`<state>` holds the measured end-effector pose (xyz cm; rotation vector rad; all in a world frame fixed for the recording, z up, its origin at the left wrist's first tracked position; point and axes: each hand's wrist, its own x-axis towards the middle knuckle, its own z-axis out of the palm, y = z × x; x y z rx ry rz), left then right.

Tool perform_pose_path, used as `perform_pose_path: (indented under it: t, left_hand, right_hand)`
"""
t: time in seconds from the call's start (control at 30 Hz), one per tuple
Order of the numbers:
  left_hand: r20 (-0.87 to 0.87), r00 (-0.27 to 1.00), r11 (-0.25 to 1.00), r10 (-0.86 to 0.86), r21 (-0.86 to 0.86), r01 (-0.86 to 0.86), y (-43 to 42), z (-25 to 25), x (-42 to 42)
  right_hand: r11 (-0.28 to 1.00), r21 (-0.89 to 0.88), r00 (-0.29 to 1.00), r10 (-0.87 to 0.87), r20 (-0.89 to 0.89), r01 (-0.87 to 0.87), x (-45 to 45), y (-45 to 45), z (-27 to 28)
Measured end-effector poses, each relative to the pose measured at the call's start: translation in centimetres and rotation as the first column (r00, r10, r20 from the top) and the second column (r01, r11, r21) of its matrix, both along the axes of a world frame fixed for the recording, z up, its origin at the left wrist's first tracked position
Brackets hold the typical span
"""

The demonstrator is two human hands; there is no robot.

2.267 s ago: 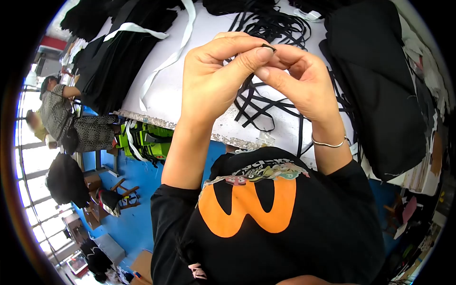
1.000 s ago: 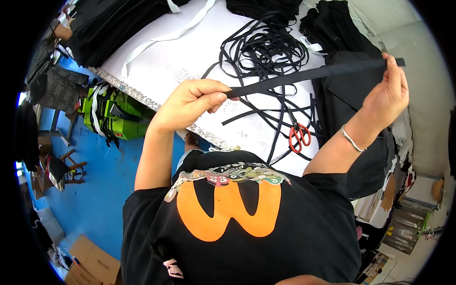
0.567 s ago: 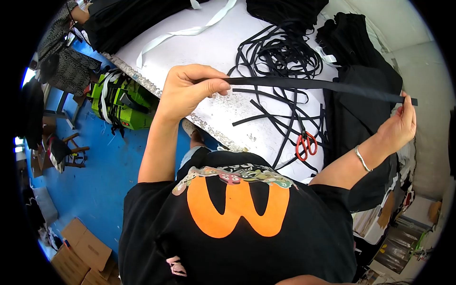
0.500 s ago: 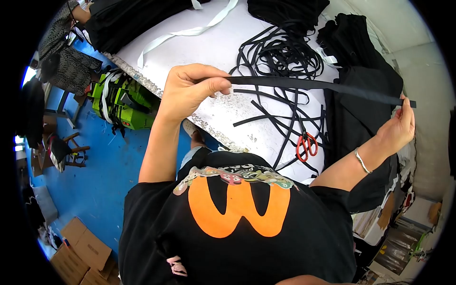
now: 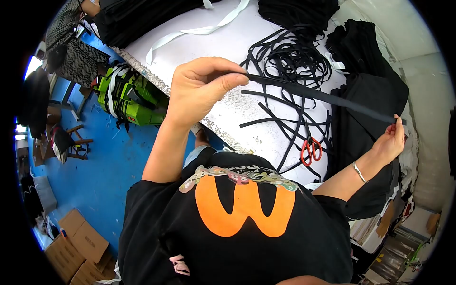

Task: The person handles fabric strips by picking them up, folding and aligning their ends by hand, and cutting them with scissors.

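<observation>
Crosswise over the tangled black straps (image 5: 297,61) and white surface (image 5: 202,45), a black strip (image 5: 327,97) runs from the left hand (image 5: 202,90), thumb and fingers pinched on it, to the right hand (image 5: 390,141), whose fingertips nip it just short of its tip.

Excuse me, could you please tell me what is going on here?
The person pinches a flat black strip in the left-hand grip and holds it near one end in the right-hand grip, extending it over the white table and dark cloth. A tangle of black straps and red-handled scissors lie on the table.
</observation>
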<state>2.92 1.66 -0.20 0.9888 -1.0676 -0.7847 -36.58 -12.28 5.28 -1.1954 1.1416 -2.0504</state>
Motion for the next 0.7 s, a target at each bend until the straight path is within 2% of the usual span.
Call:
perform_pose_path:
  t: [0.23,0.3,0.33,0.4,0.63,0.7]
  left_hand:
    - [0.080,0.995,0.998,-0.054,-0.018,0.056,-0.2,0.4,0.7]
    - [0.340,0.940,0.986,0.013,-0.159,0.044,-0.6,0.0,1.0]
    - [0.340,0.940,0.987,0.009,-0.156,0.047,-0.6,0.3,1.1]
    - [0.549,0.835,0.990,0.041,-0.137,0.042,-0.4,1.4,1.3]
    - [0.607,0.794,0.991,0.036,-0.123,0.049,-0.3,2.3,1.2]
    - [0.622,0.782,0.980,0.049,-0.182,0.083,-0.5,2.3,1.4]
  right_hand:
    - [0.999,0.006,0.999,-0.040,-0.015,0.040,-1.0,0.1,-0.1]
    - [0.999,-0.026,0.999,-0.037,-0.034,0.036,-1.4,0.2,0.0]
    - [0.999,-0.024,0.999,-0.040,-0.033,0.039,-1.6,0.2,0.1]
    - [0.998,-0.031,0.998,-0.061,-0.025,0.060,-1.8,0.2,0.4]
    - [0.998,-0.044,0.999,-0.040,-0.021,0.039,-1.6,0.6,0.8]
    - [0.998,-0.039,0.999,-0.047,-0.019,0.046,-1.9,0.5,0.7]
